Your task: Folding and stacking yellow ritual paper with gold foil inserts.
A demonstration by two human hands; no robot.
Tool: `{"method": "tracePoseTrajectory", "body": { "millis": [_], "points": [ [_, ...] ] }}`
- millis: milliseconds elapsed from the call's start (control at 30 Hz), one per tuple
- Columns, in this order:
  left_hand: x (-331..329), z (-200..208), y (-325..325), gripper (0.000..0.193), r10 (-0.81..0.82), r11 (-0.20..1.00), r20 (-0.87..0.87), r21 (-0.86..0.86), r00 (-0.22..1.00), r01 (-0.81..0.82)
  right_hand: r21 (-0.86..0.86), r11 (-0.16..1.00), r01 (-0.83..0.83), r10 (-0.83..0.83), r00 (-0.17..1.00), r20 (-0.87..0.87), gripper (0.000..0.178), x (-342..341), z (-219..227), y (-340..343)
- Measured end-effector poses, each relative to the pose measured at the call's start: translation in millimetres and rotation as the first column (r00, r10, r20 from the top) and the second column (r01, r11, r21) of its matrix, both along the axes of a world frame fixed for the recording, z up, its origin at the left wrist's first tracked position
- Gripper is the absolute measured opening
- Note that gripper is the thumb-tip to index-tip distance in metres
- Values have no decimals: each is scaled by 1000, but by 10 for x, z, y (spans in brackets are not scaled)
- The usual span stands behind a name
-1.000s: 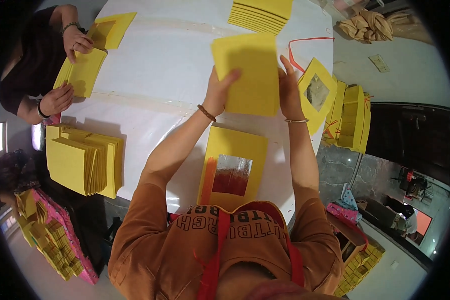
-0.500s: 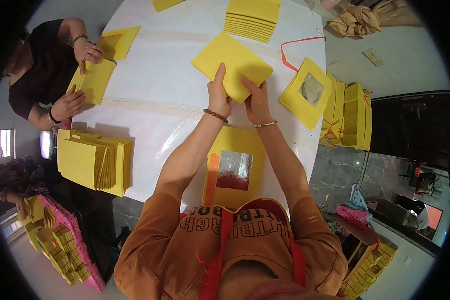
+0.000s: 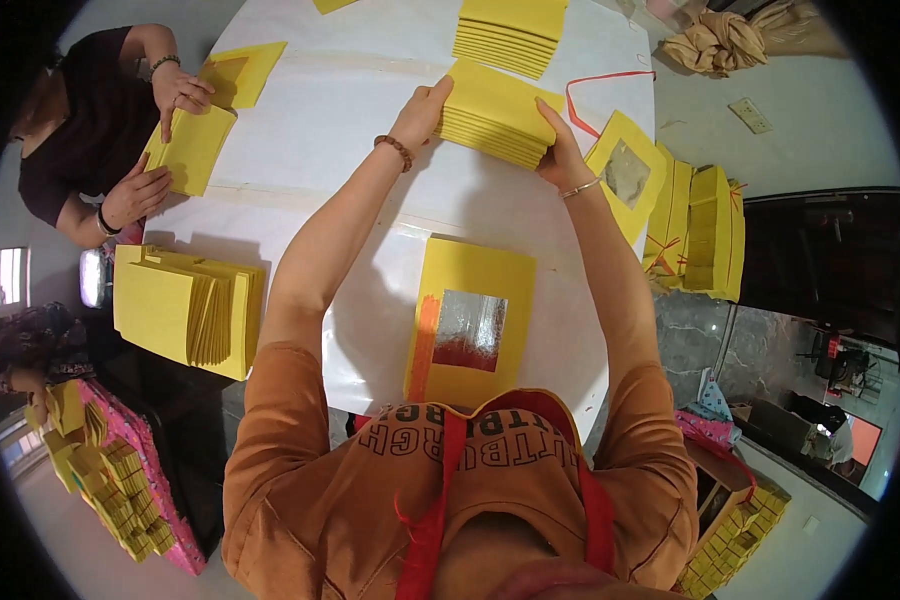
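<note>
A stack of folded yellow paper (image 3: 500,112) is held between my hands over the far middle of the table, its layered edges facing me. My left hand (image 3: 423,112) closes on its left end. On the right end my right hand (image 3: 562,145) grips with the thumb on top. Just beyond lies another yellow paper stack (image 3: 510,38), close to the held one. Nearer my body rests a flat yellow sheet (image 3: 515,265) bearing a silver-and-red square (image 3: 470,330) and an orange strip (image 3: 425,345).
To my right, a yellow sheet with a pale square (image 3: 620,170) lies beside a red ribbon (image 3: 610,78). Yellow bundles tied with red (image 3: 705,230) stand past the table edge. At left sit upright yellow folders (image 3: 185,310); another person's hands (image 3: 145,200) press yellow paper.
My hands have moved apart to the two ends of the stack and farther out. The stack has turned, so its layered edges now show. The flat sheet in front is less covered.
</note>
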State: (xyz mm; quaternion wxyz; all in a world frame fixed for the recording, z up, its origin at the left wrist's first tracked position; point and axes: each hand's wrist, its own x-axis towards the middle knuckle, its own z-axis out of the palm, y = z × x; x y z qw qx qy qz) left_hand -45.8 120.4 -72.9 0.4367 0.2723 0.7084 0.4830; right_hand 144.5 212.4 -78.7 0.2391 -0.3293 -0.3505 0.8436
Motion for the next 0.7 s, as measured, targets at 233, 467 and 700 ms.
{"method": "tracePoseTrajectory", "body": {
  "millis": [233, 467, 700],
  "points": [
    [-108, -116, 226, 68, 68, 995, -185, 90, 980, -52, 12, 999, 47, -46, 998, -31, 50, -219, -173, 335],
    [-245, -399, 333, 65, 85, 994, -272, 82, 959, -65, -6, 1000, 18, -18, 1000, -21, 50, -363, -297, 444],
    [-158, -437, 349, 60, 145, 984, -285, 143, 947, -108, 3, 998, 70, -70, 997, 17, 47, -352, -336, 545]
  ]
}}
